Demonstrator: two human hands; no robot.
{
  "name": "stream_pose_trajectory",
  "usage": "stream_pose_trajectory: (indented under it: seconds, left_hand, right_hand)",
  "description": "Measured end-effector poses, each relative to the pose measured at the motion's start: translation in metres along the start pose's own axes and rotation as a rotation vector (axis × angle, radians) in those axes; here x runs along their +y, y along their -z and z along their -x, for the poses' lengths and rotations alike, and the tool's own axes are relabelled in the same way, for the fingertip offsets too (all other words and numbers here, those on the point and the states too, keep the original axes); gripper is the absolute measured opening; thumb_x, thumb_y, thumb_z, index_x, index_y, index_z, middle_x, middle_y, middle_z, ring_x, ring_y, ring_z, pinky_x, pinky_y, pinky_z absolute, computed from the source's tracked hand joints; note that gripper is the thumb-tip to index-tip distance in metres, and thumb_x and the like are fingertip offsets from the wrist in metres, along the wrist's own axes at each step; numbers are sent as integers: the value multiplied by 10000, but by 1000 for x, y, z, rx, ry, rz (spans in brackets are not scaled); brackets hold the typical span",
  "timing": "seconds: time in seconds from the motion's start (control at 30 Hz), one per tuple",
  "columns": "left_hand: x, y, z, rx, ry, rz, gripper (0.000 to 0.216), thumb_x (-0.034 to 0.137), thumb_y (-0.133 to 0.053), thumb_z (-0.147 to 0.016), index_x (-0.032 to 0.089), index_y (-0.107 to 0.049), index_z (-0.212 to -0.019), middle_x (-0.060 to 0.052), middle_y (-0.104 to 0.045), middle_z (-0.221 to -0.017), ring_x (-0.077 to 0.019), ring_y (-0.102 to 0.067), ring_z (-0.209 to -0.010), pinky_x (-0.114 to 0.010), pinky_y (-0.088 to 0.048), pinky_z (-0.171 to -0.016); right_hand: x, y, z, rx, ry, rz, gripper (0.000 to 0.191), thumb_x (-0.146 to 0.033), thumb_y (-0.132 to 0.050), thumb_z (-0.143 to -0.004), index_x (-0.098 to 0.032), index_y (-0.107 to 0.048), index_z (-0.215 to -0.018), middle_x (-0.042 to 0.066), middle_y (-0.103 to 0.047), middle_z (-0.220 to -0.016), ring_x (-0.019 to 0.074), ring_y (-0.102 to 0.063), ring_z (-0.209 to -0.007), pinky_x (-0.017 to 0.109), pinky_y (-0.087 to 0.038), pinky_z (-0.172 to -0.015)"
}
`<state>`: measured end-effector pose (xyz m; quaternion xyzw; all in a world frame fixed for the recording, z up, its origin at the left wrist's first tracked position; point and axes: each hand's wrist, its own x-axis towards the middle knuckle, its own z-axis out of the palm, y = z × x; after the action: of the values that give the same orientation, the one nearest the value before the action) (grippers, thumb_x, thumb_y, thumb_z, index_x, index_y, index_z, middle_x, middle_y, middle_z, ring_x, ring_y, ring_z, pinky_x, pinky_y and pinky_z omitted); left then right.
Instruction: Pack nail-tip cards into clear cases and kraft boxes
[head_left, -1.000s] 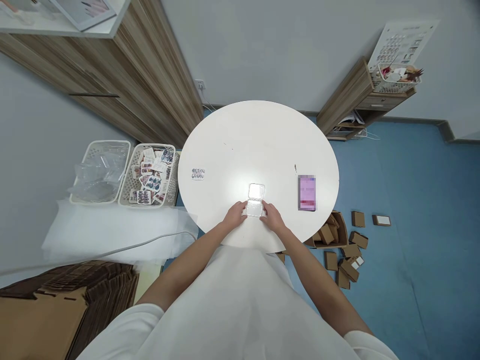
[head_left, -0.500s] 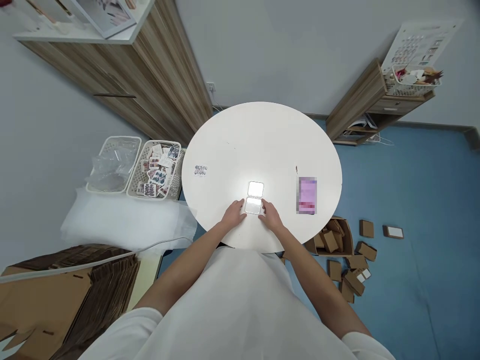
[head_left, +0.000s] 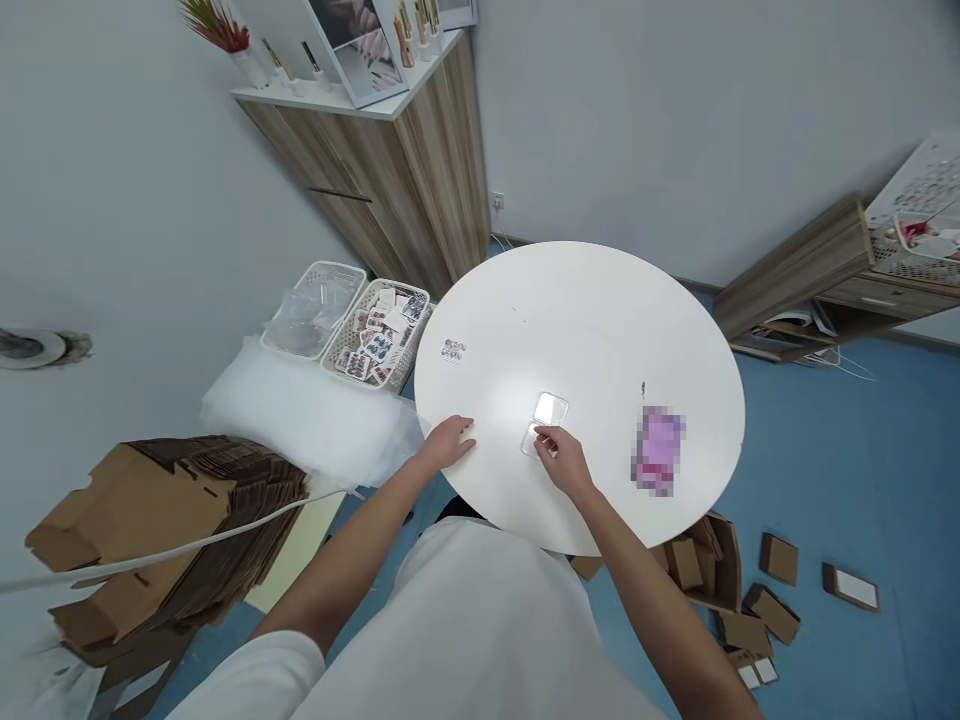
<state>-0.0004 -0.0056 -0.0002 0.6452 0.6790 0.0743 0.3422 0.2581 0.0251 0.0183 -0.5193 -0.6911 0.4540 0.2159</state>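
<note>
An unfolded clear plastic case (head_left: 551, 408) lies on the white oval table (head_left: 585, 320), its lid half pointing away from me. Over the near half is my right hand (head_left: 562, 458), fingers bent and somewhat apart, with nothing visible in them; they partly cover the case, and I cannot tell whether they touch it. My left hand (head_left: 448, 443) rests near the table's left edge, fingers stretched and thumb apart, holding nothing. Farther up on the left lies a small card of press-on nails (head_left: 454, 349). A blurred purple packet (head_left: 660, 450) lies to the right, with a small dark item (head_left: 643, 390) above it.
Left of the table stand a basket of nail cards (head_left: 382, 335) and a basket with clear plastic bags (head_left: 315, 305). White foam wrap (head_left: 300, 410) and stacked flat cardboard (head_left: 187, 510) lie nearer. Small brown boxes (head_left: 772, 610) are on the floor at right. A wooden cabinet (head_left: 442, 160) stands behind.
My left hand has left the case and moved left across the table. My right hand has shifted over the case's near half. The whole view has turned left.
</note>
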Motion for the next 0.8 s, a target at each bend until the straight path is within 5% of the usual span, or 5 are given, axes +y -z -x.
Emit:
stream_pose_trajectory:
  seconds: [0.2,0.37,0.53,0.8]
  left_hand:
    - [-51,66,-45,179,13,-275,415,311,-505,-772,190,-488,-1168,-100,-527,-1133,-264,-466,-1078,-387,-378,-885]
    - [-83,100,-92,236,-97,-379,426,296,-532,-759,235,-481,-1177,-93,-469,-1226,-278,-364,-1178,-437,-263,-973]
    - [-99,113,-124,147,-158,-436,509,320,-575,-732,260,-439,-1219,-83,-397,-1330,-290,-263,-1253,-501,-122,-1020]
    - [-104,118,-146,37,-219,-431,631,366,-582,-733,274,-332,-1305,-88,-345,-1368,-308,-259,-1233,-534,-127,-994]
  right_hand:
    - [-36,-46,-63,-279,-22,255,343,-236,-510,-771,-235,-523,-1113,41,-591,-1011,152,-571,-804,306,-444,-731]
    - [-52,-88,-125,-231,-54,348,417,-227,-518,-771,-200,-463,-1184,78,-542,-1092,182,-535,-951,315,-420,-806]
    - [-60,-120,-176,-112,-116,423,557,-288,-563,-752,-201,-362,-1264,97,-469,-1179,218,-474,-1037,331,-398,-832]
    - [-65,-142,-218,-97,-150,627,693,-346,-626,-702,-230,-288,-1295,99,-462,-1081,226,-465,-932,325,-370,-733]
